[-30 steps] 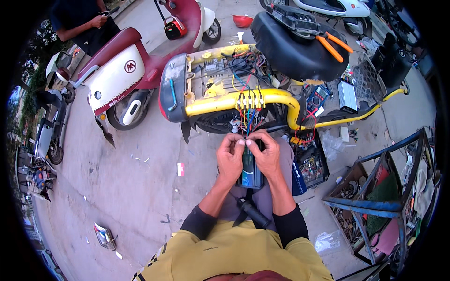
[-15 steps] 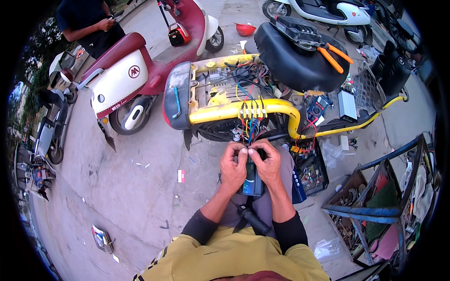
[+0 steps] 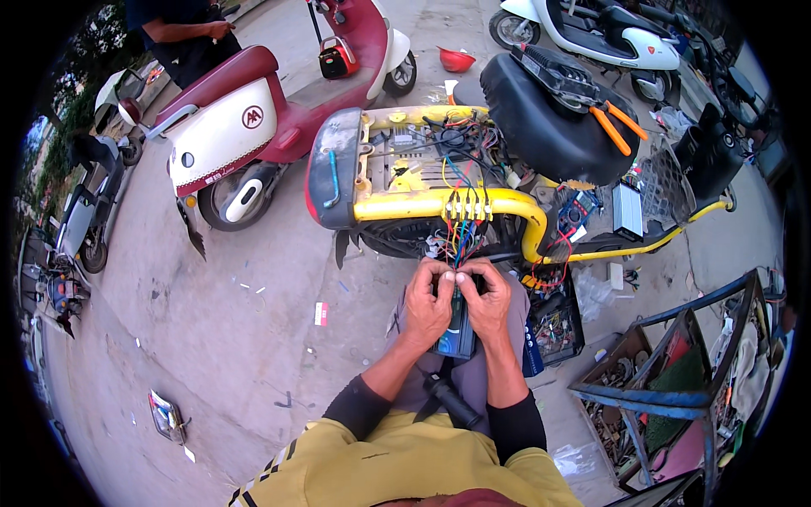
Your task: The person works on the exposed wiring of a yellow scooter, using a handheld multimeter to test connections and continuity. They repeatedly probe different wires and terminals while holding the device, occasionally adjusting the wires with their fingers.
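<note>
Low in front of the stripped yellow scooter frame [image 3: 405, 206], both hands work close together. My left hand [image 3: 428, 300] is closed in a pinch, thumb against forefinger, at the lower ends of thin coloured wires [image 3: 461, 241]. Beside it, my right hand [image 3: 487, 302] pinches at the same wires, thumbs nearly touching. The exact wire ends are hidden by the fingers. Under the hands, a dark box-shaped device [image 3: 456, 338] with a blue patch rests on my lap. Below it lies a black handlebar grip [image 3: 453, 400]. Several pale connectors [image 3: 469, 209] hang over the yellow tube.
A black seat [image 3: 541, 127] carries orange-handled pliers [image 3: 610, 133]. To the right are a multimeter [image 3: 578, 207], a silver box [image 3: 626, 209], a parts tray [image 3: 559, 329] and a metal-framed tool bin [image 3: 646, 397]. A red-and-white scooter [image 3: 224, 135] and a person [image 3: 186, 34] are at upper left.
The whole view has shifted slightly, so the scooters appear farther right. My hands stay pinched at the wires, with the thumbs a little closer together. The other person's hand has moved.
</note>
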{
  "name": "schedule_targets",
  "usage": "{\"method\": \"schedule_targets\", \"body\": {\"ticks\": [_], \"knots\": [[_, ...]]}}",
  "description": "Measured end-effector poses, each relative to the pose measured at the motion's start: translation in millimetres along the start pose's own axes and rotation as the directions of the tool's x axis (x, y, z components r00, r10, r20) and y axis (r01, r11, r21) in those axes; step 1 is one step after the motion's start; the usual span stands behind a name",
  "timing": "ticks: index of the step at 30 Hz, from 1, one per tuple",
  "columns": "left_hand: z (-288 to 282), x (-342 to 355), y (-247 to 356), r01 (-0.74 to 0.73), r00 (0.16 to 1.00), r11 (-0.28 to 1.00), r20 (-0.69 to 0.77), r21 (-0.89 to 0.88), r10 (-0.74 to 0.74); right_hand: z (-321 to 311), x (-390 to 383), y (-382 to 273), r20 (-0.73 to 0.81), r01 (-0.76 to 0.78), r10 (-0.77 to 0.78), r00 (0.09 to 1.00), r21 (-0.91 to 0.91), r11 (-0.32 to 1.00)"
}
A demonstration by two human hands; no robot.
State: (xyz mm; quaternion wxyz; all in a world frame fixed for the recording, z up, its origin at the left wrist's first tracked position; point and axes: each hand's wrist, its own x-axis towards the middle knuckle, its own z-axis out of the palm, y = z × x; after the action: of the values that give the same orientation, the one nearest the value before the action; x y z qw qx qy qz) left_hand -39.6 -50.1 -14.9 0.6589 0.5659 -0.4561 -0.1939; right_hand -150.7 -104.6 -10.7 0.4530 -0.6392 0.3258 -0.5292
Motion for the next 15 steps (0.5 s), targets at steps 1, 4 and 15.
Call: {"method": "schedule_targets", "body": {"ticks": [1,4,15], "knots": [[0.4,0.4,1.2,-0.003,1.000,1.000,-0.001,0.001,0.003,-0.3,-0.1,-0.6,0.002,0.002,-0.002,1.000,-0.001,1.000],[0.7,1.6,6.2,-0.047,0.999,0.998,-0.008,0.041,0.048,-0.8,-0.2,-2.2,0.007,0.008,-0.008,1.000,-0.004,1.000],[0.4,0.7,10.2,0.012,1.000,1.000,0.003,0.002,-0.012,1.7,-1.6,-2.2,-0.016,-0.015,0.016,1.000,0.032,0.999]]}}
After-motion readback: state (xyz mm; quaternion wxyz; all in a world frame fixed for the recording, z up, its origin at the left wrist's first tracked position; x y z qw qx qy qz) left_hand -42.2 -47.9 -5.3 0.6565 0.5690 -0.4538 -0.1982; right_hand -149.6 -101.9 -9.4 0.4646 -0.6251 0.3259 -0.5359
